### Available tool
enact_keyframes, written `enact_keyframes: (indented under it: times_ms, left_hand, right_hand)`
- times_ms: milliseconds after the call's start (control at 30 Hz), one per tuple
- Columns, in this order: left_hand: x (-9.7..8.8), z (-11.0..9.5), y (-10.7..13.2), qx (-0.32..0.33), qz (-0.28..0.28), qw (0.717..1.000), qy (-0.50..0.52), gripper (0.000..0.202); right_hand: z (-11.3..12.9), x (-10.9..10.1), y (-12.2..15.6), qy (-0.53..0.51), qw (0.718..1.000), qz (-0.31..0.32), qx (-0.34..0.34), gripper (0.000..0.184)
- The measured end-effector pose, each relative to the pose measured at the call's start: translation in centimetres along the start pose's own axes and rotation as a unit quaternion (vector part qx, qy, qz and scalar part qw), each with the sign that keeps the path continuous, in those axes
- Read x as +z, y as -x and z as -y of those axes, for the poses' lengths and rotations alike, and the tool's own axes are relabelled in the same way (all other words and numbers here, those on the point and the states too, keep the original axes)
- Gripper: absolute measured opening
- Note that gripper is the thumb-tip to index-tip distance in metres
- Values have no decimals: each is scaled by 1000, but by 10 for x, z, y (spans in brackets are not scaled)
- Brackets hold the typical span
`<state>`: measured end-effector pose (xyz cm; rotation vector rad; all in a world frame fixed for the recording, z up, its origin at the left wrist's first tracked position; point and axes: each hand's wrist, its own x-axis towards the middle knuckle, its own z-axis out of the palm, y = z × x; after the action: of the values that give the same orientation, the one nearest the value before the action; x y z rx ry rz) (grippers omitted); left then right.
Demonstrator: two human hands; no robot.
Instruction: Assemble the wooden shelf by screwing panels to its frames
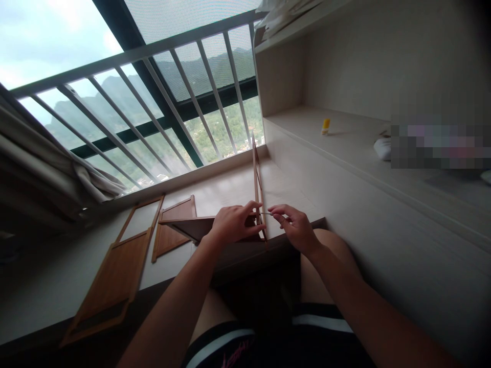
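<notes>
In front of me a wooden board (187,225) meets an upright narrow wooden frame (255,176). My left hand (233,223) is wrapped over the board's end where the two pieces join, with its fingers reaching to the frame. On the frame's other side, my right hand (293,225) pinches a thin metal rod (266,213) between thumb and fingers. The rod points left at the frame near the joint; whether its tip sits in a hole is too small to tell. My left palm and part of the joint are hidden.
Left of the board lie a wooden panel (176,209) and a longer wooden frame with a panel (120,271) on the pale ledge. A shelf (345,120) on the right holds a small yellow-capped bottle (326,126). Window railing (134,53) and curtain (46,158) stand beyond.
</notes>
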<state>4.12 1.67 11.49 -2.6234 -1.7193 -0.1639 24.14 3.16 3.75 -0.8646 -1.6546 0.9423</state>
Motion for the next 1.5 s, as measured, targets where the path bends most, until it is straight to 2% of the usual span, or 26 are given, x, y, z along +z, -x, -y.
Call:
enact_keyframes:
  times_ms: [600, 700, 867, 967, 1200, 1500]
  left_hand:
    - [0, 0, 0, -7, 5, 1000, -5, 59]
    - [0, 1, 0, 0, 3, 1000, -6, 59]
    - [-1, 0, 0, 2, -1, 1000, -7, 58]
    - [-1, 0, 0, 0, -1, 1000, -6, 58]
    - [-1, 0, 0, -2, -1, 1000, -5, 58]
    - [0, 1, 0, -3, 3, 1000, -8, 59]
  right_hand:
    - [-1, -6, -7, 121, 980, -11, -155, 14]
    - [1, -6, -8, 112, 986, -10, -125, 15]
    - [1, -2, -4, 37, 999, 27, 20, 26]
    - [1, 0, -4, 1, 998, 24, 57, 30]
    - [1, -6, -8, -45, 995, -1, 93, 32]
    - [-2, -6, -7, -9, 999, 11, 32, 25]
